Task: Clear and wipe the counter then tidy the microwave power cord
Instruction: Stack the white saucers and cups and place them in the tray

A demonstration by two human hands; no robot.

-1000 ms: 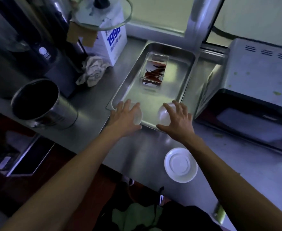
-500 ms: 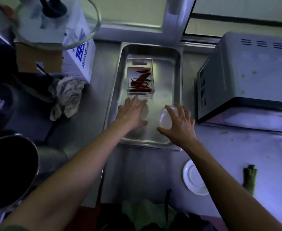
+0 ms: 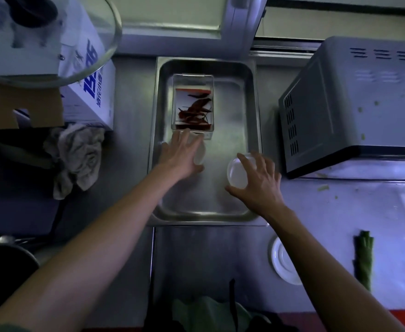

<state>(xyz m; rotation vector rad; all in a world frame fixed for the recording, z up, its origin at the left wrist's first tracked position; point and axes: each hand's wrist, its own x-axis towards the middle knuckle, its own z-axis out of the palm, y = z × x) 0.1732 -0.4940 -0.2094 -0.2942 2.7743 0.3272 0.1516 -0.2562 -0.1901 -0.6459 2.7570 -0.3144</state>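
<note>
**Head view: clearing is under way, wiping and cord are waiting**

Head view: the left hand is laying flat fingers over a small white dish in the tray; the right hand is gripping another dish. On the bench, a plate and vegetable are lying behind the right fingers; the cloth is sitting unused left of them. The microwave cord is not showing.

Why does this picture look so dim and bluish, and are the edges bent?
Head view: dim, blue-tinted light, brightest on the counter beside the microwave; soft glare on the steel tray; wide-angle lens bows the forearms and edges; the glass lid top left is blurred; both hands look fairly sharp.
</note>
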